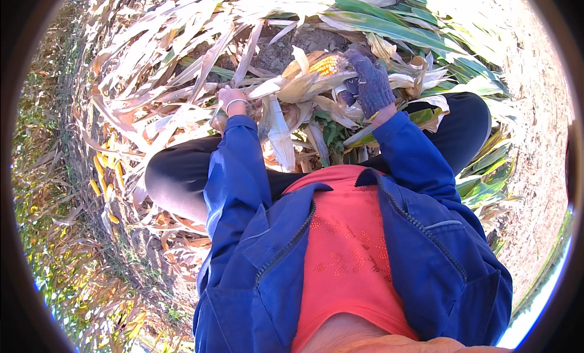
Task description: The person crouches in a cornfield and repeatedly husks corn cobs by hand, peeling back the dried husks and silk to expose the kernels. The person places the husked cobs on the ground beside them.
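Note:
A partly husked ear of corn (325, 65) lies crosswise before me, its yellow kernels showing near the tip and dry husk leaves (294, 87) still around its lower part. My left hand (232, 99), bare and with a white band at the wrist, is closed around the dry stalk at the base end of the ear. On the other side, my right hand (370, 81) wears a dark, worn glove. Its fingers grip the husk beside the ear's tip; the glove hides part of that grip. A pale, closed husk (279, 141) hangs below the ear.
Cut corn stalks and dry leaves (150, 75) are heaped around my folded legs, with greener leaves (388, 27) at the far right. Several husked yellow ears (102, 163) lie on the ground to my left. Standing plants (41, 170) line the left edge.

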The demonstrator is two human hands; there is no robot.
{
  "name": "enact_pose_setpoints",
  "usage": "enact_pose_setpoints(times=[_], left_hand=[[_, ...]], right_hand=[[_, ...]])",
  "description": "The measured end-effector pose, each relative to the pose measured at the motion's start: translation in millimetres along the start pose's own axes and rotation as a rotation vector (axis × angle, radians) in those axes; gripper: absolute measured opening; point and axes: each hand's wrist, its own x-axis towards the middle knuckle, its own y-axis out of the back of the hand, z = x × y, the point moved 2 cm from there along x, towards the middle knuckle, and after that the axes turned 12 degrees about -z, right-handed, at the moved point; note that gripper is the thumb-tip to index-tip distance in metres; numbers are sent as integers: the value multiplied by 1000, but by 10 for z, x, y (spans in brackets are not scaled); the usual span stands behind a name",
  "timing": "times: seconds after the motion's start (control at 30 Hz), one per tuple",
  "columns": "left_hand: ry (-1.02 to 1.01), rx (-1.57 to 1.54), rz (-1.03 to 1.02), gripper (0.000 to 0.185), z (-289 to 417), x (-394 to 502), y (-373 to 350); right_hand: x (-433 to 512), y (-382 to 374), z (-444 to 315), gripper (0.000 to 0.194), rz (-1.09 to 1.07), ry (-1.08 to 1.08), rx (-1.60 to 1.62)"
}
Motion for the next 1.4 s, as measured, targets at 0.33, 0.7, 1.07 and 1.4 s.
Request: enact_pose_setpoints(times=[0.33, 0.7, 1.07, 1.4], left_hand=[[-1142, -1114, 164, 33, 1054, -1578, 1370], [-938, -1112, 626, 21, 1293, -1521, 1109], [-722, -1189, 688, 27, 1318, -831, 1071], [-741, -1053, 586, 42, 1646, -798, 879]], right_hand=[[80, -158, 2, 30, -61, -194, 216], [125, -207, 159, 31, -131, -255, 141], [-227, -429, 476, 34, -579, -13, -962], [-348, -527, 516, 37, -786, -141, -1162]])
